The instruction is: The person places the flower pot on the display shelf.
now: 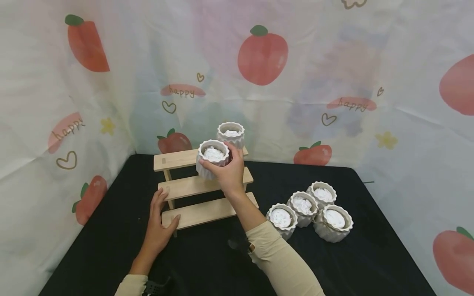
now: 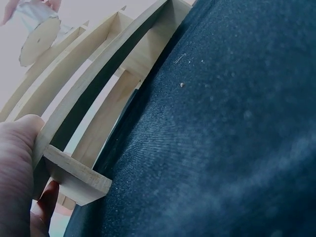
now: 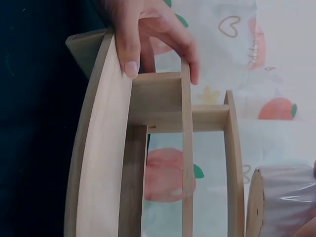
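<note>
A three-tier wooden stand (image 1: pixel 201 214) stands on the black cloth. My left hand (image 1: pixel 159 224) grips its left end, thumb on the lowest board and fingers reaching to the middle one; the right wrist view shows this hand (image 3: pixel 148 29) from the other side. My right hand (image 1: pixel 233 172) holds a whitish fluted pot (image 1: pixel 204 167) with white crumbly filling, in front of the top board. Its pale unglazed base (image 2: pixel 40 42) shows raised off the boards in the left wrist view. Behind it, a matching pot (image 1: pixel 237 137) sits at the top board's right end.
Several more fluted pots with white filling, one of them a front pot (image 1: pixel 333 232), stand clustered on the black tablecloth (image 1: pixel 370 263) to the right. A fruit-printed curtain (image 1: pixel 274 111) hangs behind and beside the table.
</note>
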`<state>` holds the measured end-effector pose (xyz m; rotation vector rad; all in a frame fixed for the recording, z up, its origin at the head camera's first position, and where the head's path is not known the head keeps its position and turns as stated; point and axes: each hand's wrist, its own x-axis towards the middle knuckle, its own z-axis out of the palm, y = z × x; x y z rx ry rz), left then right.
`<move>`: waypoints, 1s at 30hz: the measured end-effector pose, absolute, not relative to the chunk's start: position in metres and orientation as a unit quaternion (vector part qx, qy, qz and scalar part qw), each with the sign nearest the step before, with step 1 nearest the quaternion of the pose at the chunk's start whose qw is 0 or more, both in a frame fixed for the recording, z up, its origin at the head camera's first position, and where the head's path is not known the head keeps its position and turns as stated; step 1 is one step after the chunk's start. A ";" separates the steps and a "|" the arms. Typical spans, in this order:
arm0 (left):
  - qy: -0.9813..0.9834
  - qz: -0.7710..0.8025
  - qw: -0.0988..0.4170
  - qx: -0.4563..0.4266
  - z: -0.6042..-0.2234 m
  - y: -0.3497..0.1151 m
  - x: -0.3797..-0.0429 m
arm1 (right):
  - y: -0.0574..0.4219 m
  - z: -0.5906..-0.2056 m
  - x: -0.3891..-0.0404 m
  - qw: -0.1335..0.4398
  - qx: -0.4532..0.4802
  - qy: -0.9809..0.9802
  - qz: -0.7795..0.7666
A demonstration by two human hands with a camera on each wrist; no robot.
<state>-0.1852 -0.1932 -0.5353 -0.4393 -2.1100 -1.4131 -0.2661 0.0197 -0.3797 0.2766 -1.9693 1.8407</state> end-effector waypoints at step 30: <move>-0.793 -0.524 0.262 -0.166 -0.542 -0.200 -0.188 | 0.000 -0.372 -0.279 0.207 0.114 -0.757 0.609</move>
